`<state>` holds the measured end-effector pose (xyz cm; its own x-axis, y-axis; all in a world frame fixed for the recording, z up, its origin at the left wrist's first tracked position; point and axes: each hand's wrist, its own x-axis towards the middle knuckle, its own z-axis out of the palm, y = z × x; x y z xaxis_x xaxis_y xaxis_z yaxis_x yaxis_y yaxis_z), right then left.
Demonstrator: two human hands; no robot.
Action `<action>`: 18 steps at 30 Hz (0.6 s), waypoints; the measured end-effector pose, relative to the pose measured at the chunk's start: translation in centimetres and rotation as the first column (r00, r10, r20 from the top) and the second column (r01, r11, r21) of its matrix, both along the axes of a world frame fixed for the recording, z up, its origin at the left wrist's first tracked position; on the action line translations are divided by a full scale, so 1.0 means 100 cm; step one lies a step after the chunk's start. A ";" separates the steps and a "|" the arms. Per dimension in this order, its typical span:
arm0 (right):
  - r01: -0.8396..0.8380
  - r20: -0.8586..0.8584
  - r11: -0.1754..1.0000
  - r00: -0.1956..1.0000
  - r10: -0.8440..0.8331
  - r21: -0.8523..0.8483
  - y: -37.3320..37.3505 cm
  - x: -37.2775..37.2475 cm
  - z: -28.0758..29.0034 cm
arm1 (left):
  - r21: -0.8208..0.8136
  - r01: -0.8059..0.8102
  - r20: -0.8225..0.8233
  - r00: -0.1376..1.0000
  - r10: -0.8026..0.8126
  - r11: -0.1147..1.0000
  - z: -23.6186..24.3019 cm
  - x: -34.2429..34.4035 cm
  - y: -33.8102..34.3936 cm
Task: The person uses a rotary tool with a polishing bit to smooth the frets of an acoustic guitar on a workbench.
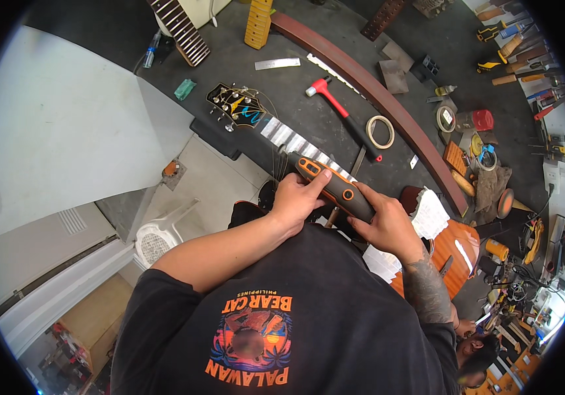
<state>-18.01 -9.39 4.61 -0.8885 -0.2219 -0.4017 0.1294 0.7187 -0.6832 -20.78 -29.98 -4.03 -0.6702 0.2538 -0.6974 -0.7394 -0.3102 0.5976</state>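
A black and orange rotary tool [337,187] is gripped between my two hands, its narrow nose toward the headstock. My left hand [297,203] wraps the front part, thumb on top near the orange switch. Around the rear end closes my right hand [391,220]. Just beneath and beyond the tool lies a guitar neck [295,141], its fingerboard masked with pale tape in strips between the frets. The black headstock [237,106] has tuners and loose curled strings. The orange guitar body [452,253], partly covered by white paper [429,217], shows to the right. The tool's tip is hard to make out against the neck.
A red and black hammer [341,113] and a tape roll [380,132] lie beyond the neck. A long reddish-brown edge strip [387,99] curves behind them. Loose necks [180,29] and a steel ruler [277,64] are farther off. A white stool [164,237] stands left; another person [476,355] is lower right.
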 end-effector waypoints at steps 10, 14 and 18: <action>-0.011 -0.035 1.000 0.999 0.011 -0.006 0.004 -0.001 -0.002 | -0.016 0.050 0.017 0.999 -0.050 0.999 0.001 -0.004 0.003; -0.008 -0.016 1.000 1.000 0.008 -0.015 0.004 -0.004 0.001 | 0.009 0.042 -0.004 0.999 -0.042 0.999 -0.002 -0.005 0.002; -0.016 -0.046 1.000 0.999 0.014 -0.024 0.005 -0.004 -0.001 | 0.016 0.021 -0.006 1.000 -0.021 1.000 -0.007 -0.005 0.004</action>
<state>-18.44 -8.92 4.51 -0.9024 -0.2446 -0.3548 0.0867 0.7034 -0.7055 -21.24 -29.61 -4.69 -0.6683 0.2788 -0.6897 -0.7426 -0.3041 0.5967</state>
